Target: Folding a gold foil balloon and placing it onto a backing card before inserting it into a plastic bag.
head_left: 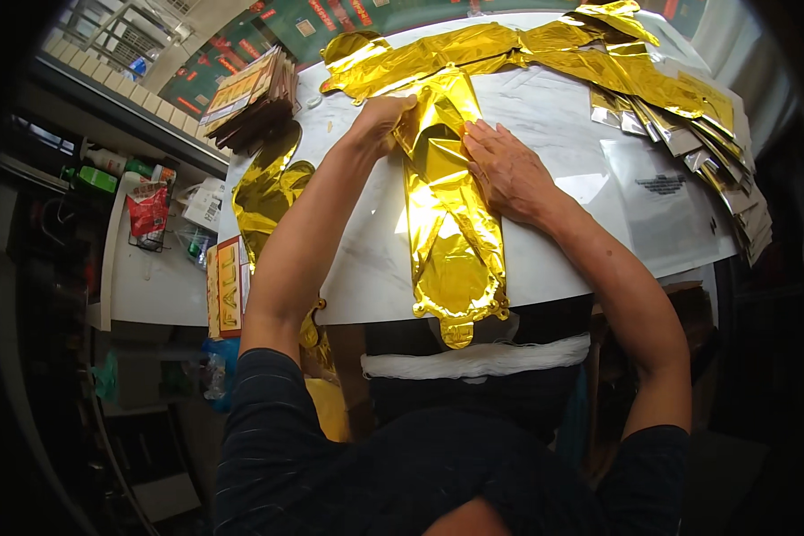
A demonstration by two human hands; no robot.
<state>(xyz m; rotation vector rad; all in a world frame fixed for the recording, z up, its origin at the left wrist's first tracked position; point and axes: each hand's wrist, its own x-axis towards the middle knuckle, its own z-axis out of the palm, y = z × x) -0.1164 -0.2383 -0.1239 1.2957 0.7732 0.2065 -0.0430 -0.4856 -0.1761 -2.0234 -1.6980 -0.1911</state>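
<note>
A long flat gold foil balloon (451, 250) lies on the white table (554, 107), its tail hanging over the near edge. My left hand (382, 118) grips the foil's left edge near its upper part, fingers curled on it. My right hand (507, 170) lies flat, palm down, pressing the foil's right side. More gold foil balloons (509, 49) lie spread across the far side of the table.
A stack of packaged foil items (706, 134) fans along the table's right side, with a clear plastic bag (657, 192) beside it. A pile of brown card packs (252, 96) sits at the far left corner. Another gold foil piece (272, 192) hangs off the left edge. A cluttered side shelf (152, 223) stands left.
</note>
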